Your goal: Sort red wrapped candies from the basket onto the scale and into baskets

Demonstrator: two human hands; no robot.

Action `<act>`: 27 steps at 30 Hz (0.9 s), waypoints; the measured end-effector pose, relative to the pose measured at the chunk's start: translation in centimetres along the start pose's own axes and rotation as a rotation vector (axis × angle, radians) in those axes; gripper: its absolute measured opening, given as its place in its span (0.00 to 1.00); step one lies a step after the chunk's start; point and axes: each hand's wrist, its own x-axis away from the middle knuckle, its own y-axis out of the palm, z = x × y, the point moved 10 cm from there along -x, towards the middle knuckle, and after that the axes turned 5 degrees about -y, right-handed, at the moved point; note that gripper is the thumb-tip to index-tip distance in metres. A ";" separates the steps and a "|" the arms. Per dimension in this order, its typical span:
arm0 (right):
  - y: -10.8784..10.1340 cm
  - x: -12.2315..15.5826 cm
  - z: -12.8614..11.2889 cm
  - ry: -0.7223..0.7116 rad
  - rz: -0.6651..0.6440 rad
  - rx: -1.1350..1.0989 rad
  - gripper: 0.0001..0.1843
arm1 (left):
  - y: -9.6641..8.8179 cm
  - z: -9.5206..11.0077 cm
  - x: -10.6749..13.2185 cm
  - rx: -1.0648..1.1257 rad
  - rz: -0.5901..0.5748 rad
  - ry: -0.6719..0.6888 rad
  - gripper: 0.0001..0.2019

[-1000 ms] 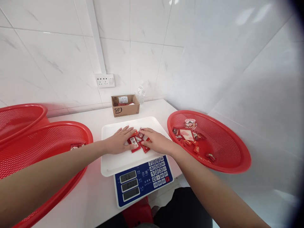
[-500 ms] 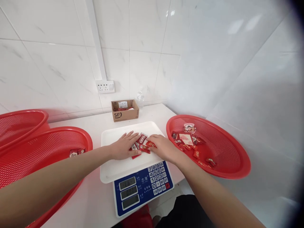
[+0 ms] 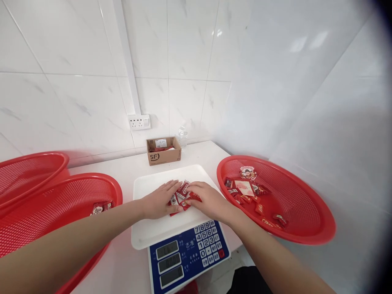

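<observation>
Both hands lie flat and open, palms down, gripping nothing. The left hand (image 3: pixel 159 201) and the right hand (image 3: pixel 207 200) meet fingertip to fingertip over a small cluster of red packets (image 3: pixel 183 192), pressing on it from either side. At least four packets show between the fingers; the hands cover the rest, so the full count cannot be told.

The cluster sits on the one white tray (image 3: pixel 153 233) of a scale, whose blue panel (image 3: pixel 190 255) has three display windows and one keypad.

There are three red mesh baskets on the tabletop (image 3: pixel 122 168). The right basket (image 3: pixel 301 214) holds a scatter of about ten packets. The nearer left basket (image 3: pixel 61 200) holds two, and the farther left basket (image 3: pixel 30 167) sits behind it.

At the wall stand one cardboard box (image 3: pixel 164 151), one clear bottle (image 3: pixel 183 136) and one socket plate (image 3: pixel 139 121).
</observation>
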 end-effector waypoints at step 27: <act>-0.7 0.5 2.2 0.011 -0.010 -0.036 0.14 | -2.1 -1.3 -0.9 0.040 0.099 -0.021 0.21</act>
